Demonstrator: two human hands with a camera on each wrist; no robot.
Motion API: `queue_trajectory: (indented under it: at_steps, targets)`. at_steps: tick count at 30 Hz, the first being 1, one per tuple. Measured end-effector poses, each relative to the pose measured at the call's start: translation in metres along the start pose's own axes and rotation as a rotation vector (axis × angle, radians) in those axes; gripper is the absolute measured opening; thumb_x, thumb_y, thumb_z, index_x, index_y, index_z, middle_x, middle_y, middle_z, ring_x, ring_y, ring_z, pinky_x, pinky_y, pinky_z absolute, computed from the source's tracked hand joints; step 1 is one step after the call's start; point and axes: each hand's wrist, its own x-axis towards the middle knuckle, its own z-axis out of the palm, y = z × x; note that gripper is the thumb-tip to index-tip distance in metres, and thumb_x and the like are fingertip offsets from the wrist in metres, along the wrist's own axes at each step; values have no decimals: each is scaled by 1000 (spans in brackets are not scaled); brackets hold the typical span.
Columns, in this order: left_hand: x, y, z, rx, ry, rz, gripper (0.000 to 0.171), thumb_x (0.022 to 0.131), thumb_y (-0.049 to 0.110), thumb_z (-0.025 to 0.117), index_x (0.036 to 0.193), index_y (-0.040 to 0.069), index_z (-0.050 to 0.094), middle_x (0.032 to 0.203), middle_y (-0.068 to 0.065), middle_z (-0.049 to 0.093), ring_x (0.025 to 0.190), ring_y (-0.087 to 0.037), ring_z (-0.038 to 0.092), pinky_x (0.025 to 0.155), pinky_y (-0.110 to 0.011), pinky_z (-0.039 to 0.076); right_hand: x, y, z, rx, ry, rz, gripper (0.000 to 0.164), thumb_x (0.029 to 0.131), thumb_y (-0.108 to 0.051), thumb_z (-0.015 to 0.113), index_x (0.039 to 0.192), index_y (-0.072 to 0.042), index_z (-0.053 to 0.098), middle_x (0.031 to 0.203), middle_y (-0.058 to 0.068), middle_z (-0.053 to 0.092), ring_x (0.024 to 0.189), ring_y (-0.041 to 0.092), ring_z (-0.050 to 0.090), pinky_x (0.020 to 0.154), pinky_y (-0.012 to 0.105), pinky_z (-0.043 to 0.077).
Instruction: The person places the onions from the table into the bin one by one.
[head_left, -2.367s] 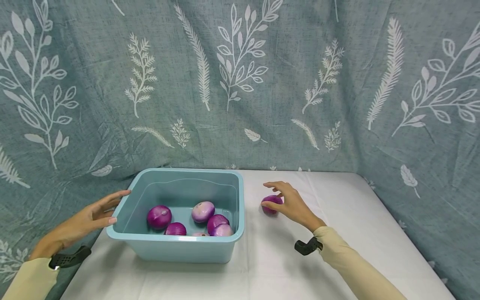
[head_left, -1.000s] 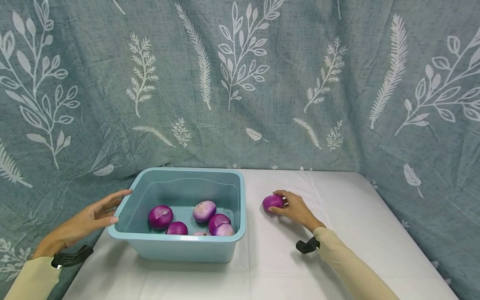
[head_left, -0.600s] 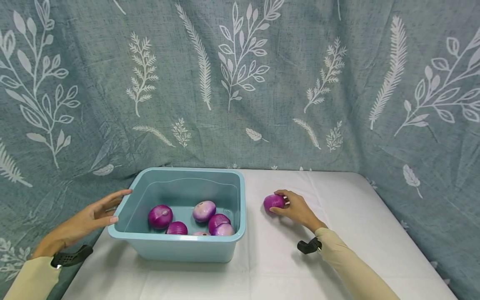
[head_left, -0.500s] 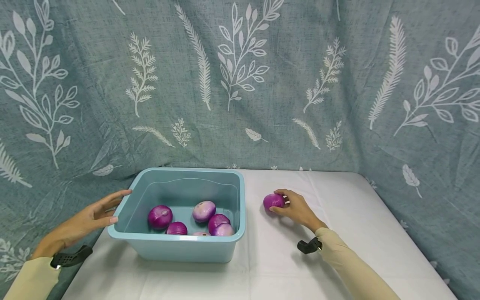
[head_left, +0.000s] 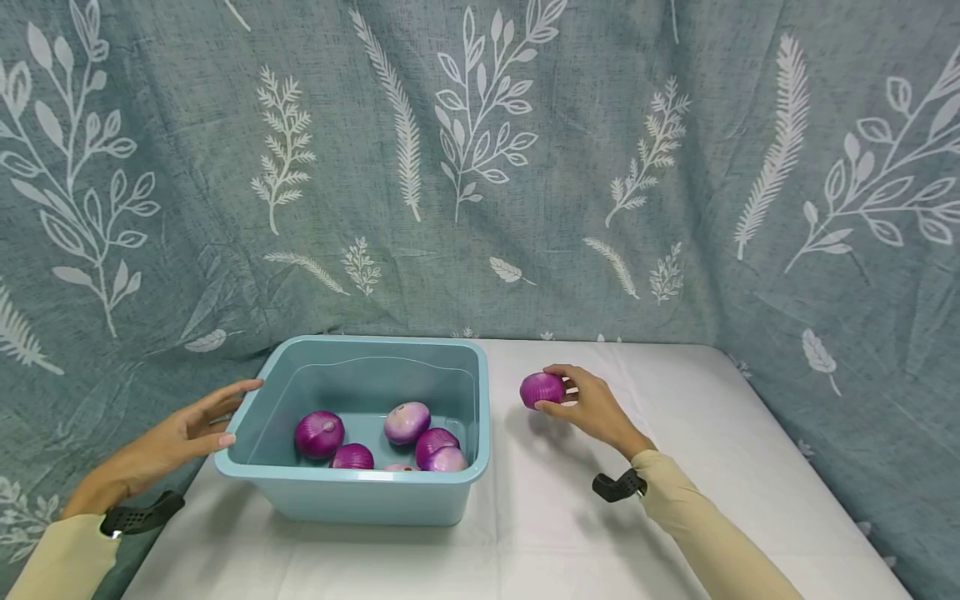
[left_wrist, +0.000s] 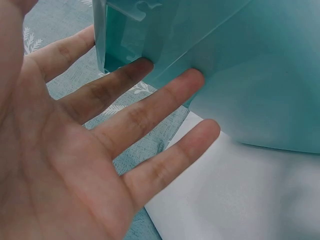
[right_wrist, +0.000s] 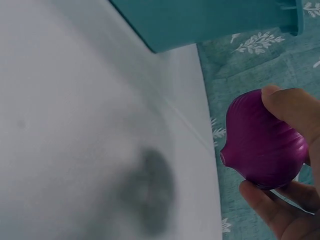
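My right hand (head_left: 592,407) grips a purple onion (head_left: 542,390) between thumb and fingers, a little above the table. In the right wrist view the same onion (right_wrist: 265,140) shows its pointed tip, its shadow lying on the cloth. At the left end of a light blue plastic tub (head_left: 360,498), my left hand (head_left: 191,427) touches the rim with its fingers spread. The left wrist view shows those fingers (left_wrist: 165,165) straight against the tub's outer wall (left_wrist: 260,95). Inside the tub lie several onions, among them a dark one (head_left: 319,434) and a paler one (head_left: 407,422).
White cloth (head_left: 675,500) covers the table, with the tub on its left half. A blue-green curtain (head_left: 480,275) printed with white leaves hangs behind and along the sides. The tub's right wall stands between the held onion and the onions inside.
My right hand first reached over the onion on the table, then took hold of it and has now raised it off the cloth. The left hand and tub have not moved.
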Motion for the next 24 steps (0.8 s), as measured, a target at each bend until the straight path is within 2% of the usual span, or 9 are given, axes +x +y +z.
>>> queue_trajectory:
  at_steps: [5,8,15,18,21,24]
  targets:
    - [0,3,2,-14,-4,9,68,110,9,48,167,26,16,169,-9,17,132,10,39,94,-28,51,4,-12,-4,-4,9,-29,64,83,-38,88,137,-15,62,129,6,65,103,26,71,87,42,60]
    - [0,5,2,-23,-1,10,68,110,8,48,167,26,16,169,-10,17,132,10,40,94,-28,52,5,-20,-5,-8,16,-64,64,84,-39,88,137,-15,62,130,5,65,103,25,71,87,35,60]
    - [0,3,1,-20,-3,16,68,110,8,47,167,26,15,168,1,20,132,11,39,94,-27,51,7,-44,-8,3,38,-142,63,84,-35,89,137,-14,62,132,3,64,106,20,69,87,27,58]
    - [1,1,0,-12,0,10,68,110,9,47,167,27,16,167,6,21,133,11,39,94,-26,50,6,-55,-10,39,39,-156,63,84,-35,89,137,-14,62,132,2,64,107,21,69,88,26,58]
    - [1,-1,0,-11,0,3,68,110,9,47,167,27,16,166,9,22,133,12,39,95,-25,50,0,-84,-14,91,44,-176,60,84,-23,89,136,-7,62,131,7,64,106,25,68,89,31,58]
    - [1,-2,0,-9,3,2,68,110,9,48,167,28,16,167,5,21,132,12,39,95,-26,50,-4,-111,-19,133,49,-201,58,83,-9,89,134,0,62,130,13,64,106,28,67,90,37,59]
